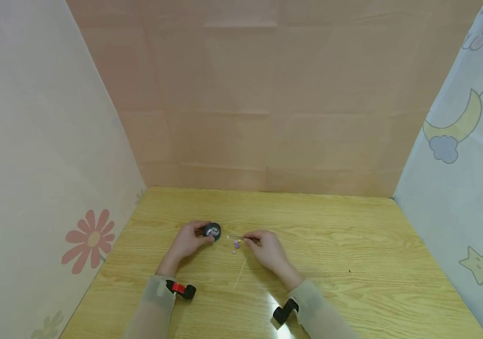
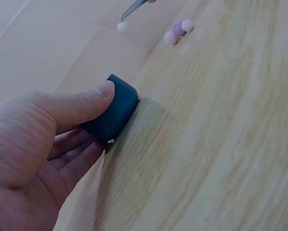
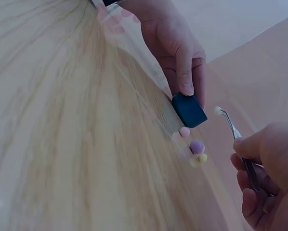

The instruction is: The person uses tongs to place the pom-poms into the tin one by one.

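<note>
My left hand (image 1: 187, 241) grips a small dark round cup (image 1: 218, 231) between thumb and fingers, close over the wooden table. Inside the cup, the head view shows something pale and pinkish. My right hand (image 1: 268, 249) pinches a pair of metal tweezers (image 3: 234, 129), their bent tips pointing left toward the cup. At the tips is a small white ball (image 3: 217, 110), held up off the table. Beneath the tweezers lie a purple ball (image 3: 197, 147), a yellow ball (image 3: 203, 157) and a pink ball (image 3: 184, 132). Another pink ball (image 2: 170, 38) shows in the left wrist view.
The wooden table (image 1: 351, 235) has a tan backdrop (image 1: 266, 117) behind it and patterned white sheets at both sides. A small dark speck (image 1: 349, 271) lies right of my right arm. Both wrists carry black camera mounts.
</note>
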A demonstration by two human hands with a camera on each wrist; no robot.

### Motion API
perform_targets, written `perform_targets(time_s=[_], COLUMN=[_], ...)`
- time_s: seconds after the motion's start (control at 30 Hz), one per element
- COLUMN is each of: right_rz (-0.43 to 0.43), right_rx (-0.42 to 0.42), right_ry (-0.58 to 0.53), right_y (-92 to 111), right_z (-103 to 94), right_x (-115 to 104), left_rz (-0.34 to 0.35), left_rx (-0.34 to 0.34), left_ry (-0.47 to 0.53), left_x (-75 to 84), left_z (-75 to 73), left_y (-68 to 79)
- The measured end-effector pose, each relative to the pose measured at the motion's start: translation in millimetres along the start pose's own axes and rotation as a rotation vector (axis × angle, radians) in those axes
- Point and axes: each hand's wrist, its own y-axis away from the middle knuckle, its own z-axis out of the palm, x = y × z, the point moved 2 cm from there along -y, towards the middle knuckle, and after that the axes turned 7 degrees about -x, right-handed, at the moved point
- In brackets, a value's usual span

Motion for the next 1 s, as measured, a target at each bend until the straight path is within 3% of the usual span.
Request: perform_targets(time_s=[1.0], right_rz=[0.046], right_rx=[0.021], right_ry=[-0.133], right_y=[-13], right_z=[23.0], right_x=[-11], left_rz=[0.028], left_rx=[0.019], left_ry=[-0.005], left_x=[3.7], left_z=[1.5], left_y=[0.9])
